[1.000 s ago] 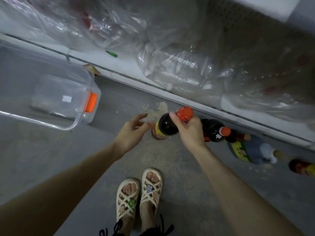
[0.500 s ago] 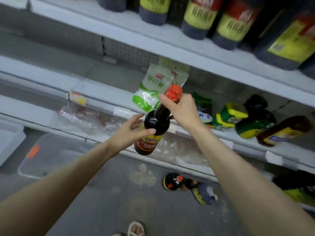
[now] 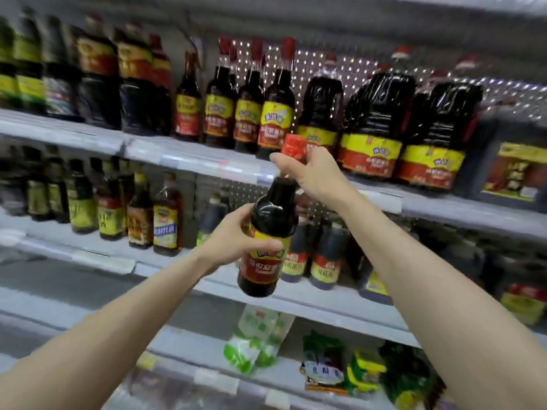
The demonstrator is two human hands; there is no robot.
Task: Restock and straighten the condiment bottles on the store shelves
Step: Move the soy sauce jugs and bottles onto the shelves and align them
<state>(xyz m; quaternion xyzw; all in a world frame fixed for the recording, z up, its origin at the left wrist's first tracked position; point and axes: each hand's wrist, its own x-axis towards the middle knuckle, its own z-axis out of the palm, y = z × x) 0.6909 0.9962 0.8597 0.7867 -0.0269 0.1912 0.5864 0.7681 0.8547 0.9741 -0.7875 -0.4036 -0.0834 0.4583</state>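
Observation:
A dark sauce bottle (image 3: 268, 229) with a red cap and a yellow-and-red label is held up in front of the shelves, tilted slightly. My right hand (image 3: 310, 173) grips its neck just under the cap. My left hand (image 3: 233, 241) wraps round its body at the label. Behind the cap, on the upper shelf (image 3: 189, 156), stands a row of matching bottles (image 3: 275, 113) with the same yellow-and-red labels.
Large dark jugs (image 3: 376, 125) fill the upper shelf to the right. Smaller bottles (image 3: 165, 220) line the middle shelf (image 3: 97, 255). Green and white packets (image 3: 254, 341) lie on a lower shelf. The picture is blurred by motion.
The view has swung up from the floor to the shelves. Both hands have raised the bottle, and my left hand has closed round its body.

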